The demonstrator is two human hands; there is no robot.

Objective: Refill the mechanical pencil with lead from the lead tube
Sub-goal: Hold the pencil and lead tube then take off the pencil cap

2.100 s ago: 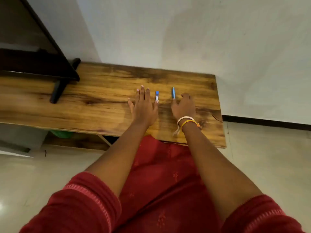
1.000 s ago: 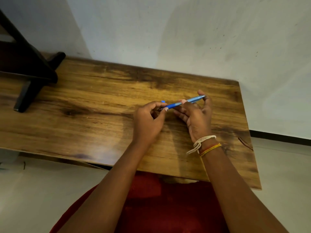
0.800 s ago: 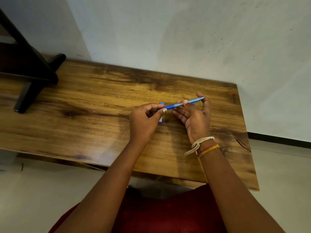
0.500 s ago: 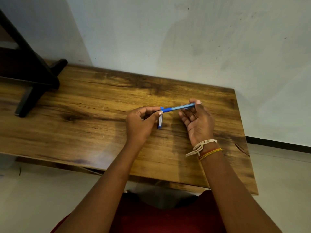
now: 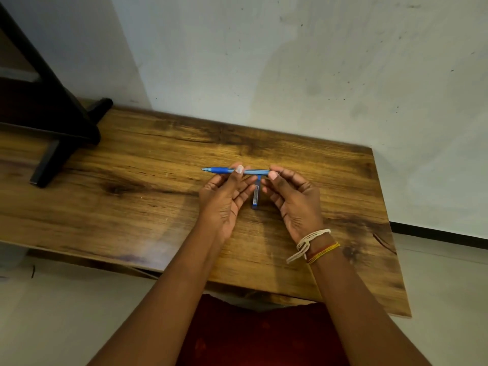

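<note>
A blue mechanical pencil (image 5: pixel 224 170) is held level above the wooden table (image 5: pixel 132 196), its tip pointing left. My left hand (image 5: pixel 224 199) pinches its middle between thumb and fingers. At the pencil's right end, my right hand (image 5: pixel 293 199) grips with thumb and forefinger; that end is hidden under the fingers. Below and between the hands, the small blue lead tube (image 5: pixel 255 194) with a white label lies on the table, pointing away from me.
A black stand (image 5: pixel 52 122) occupies the table's far left corner. A white wall (image 5: pixel 290 62) rises right behind the table. The table's right edge (image 5: pixel 388 223) drops to a pale floor. My red clothing shows below the front edge.
Both hands turned the pencil level and shifted it left, so the tip now sticks out past my left hand. My left hand moved from the pencil's end to its middle. The tube stayed on the table.
</note>
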